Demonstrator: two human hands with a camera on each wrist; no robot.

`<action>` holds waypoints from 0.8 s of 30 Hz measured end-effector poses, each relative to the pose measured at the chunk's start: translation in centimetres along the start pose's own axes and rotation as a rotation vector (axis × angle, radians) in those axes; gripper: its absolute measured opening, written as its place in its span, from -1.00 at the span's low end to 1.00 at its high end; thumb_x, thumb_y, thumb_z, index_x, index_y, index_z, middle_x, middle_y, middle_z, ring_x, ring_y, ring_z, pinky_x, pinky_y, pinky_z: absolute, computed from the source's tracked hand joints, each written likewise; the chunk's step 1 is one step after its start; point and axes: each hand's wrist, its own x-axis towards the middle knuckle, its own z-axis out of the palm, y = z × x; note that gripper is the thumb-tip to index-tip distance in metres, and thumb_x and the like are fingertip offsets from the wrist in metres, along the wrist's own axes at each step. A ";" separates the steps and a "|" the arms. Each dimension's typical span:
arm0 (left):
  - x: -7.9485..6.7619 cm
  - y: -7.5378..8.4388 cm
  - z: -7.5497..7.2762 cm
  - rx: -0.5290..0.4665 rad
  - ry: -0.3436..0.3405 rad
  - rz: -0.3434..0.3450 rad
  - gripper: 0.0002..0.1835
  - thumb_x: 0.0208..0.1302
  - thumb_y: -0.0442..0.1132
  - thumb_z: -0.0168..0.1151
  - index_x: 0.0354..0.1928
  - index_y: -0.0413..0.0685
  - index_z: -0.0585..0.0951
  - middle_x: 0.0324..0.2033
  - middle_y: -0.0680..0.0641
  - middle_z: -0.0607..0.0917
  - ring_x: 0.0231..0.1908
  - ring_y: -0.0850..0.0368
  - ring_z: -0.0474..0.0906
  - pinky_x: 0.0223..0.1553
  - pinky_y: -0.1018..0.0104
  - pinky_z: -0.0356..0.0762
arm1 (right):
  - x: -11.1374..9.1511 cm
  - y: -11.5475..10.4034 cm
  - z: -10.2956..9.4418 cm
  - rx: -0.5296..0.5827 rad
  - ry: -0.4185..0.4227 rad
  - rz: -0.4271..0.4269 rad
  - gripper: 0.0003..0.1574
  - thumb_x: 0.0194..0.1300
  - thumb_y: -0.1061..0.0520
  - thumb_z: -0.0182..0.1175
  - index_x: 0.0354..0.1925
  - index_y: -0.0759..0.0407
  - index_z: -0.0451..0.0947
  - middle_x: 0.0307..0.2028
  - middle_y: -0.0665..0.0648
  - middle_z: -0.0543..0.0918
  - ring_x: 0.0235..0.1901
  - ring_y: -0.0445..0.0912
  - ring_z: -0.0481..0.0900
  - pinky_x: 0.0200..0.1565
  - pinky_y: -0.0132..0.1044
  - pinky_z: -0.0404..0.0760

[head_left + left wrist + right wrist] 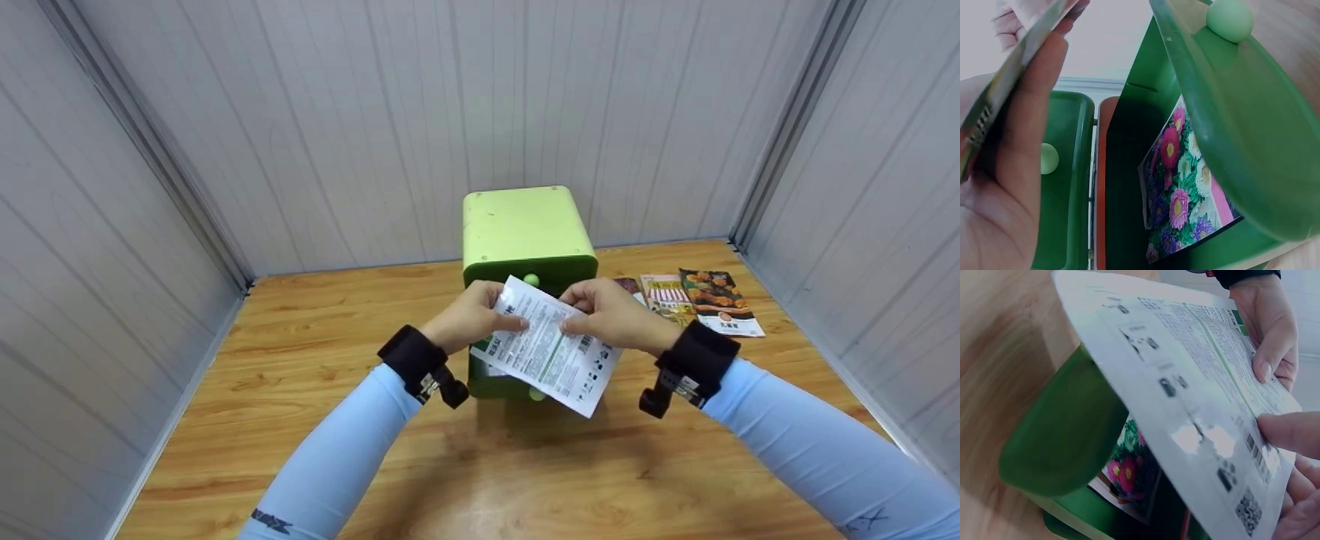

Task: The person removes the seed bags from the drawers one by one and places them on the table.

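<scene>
Both hands hold a seed packet tilted over the open lower drawer of a small green cabinet, its white printed back facing up. My left hand pinches its left side, thumb on the print. At its upper right edge, my right hand pinches it too, the thumb near a barcode in the right wrist view. Inside the drawer lies another packet with pink, white and purple flowers. The held packet hides part of the drawer in the head view.
Several colourful packets lie on the wooden table right of the cabinet, one with orange flowers. Above the open drawer, the upper drawer with its round knob is closed. Pale panel walls enclose the back and sides.
</scene>
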 end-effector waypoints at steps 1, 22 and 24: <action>0.0 0.0 0.0 -0.008 0.006 -0.001 -0.76 0.45 -0.48 0.36 0.11 -0.27 0.72 -0.07 -0.21 0.88 -0.21 0.07 0.86 -0.11 0.21 0.84 | -0.1 -0.2 0.1 -0.023 0.025 -0.015 -0.72 0.47 0.29 0.36 0.09 0.36 0.66 -0.14 0.26 0.84 -0.26 -0.04 0.83 -0.21 -0.24 0.81; -0.3 1.4 0.7 -0.237 0.244 0.051 -0.73 0.54 -0.42 0.25 0.19 -0.24 0.69 -0.05 -0.24 0.86 -0.16 -0.02 0.88 -0.08 0.13 0.85 | -3.1 -2.7 4.3 -1.080 0.411 -0.614 -0.03 0.14 -0.21 0.69 0.26 0.40 0.64 0.20 0.41 0.74 0.19 0.25 0.74 0.25 0.07 0.73; -0.4 1.5 0.8 -0.266 0.242 0.041 -0.73 0.56 -0.42 0.22 0.21 -0.27 0.68 -0.03 -0.25 0.85 -0.16 -0.01 0.87 -0.06 0.13 0.84 | -3.0 -2.4 4.8 -1.171 0.454 -0.641 -0.25 0.25 -0.04 0.64 0.21 0.39 0.68 0.12 0.39 0.78 0.11 0.23 0.78 0.18 0.04 0.77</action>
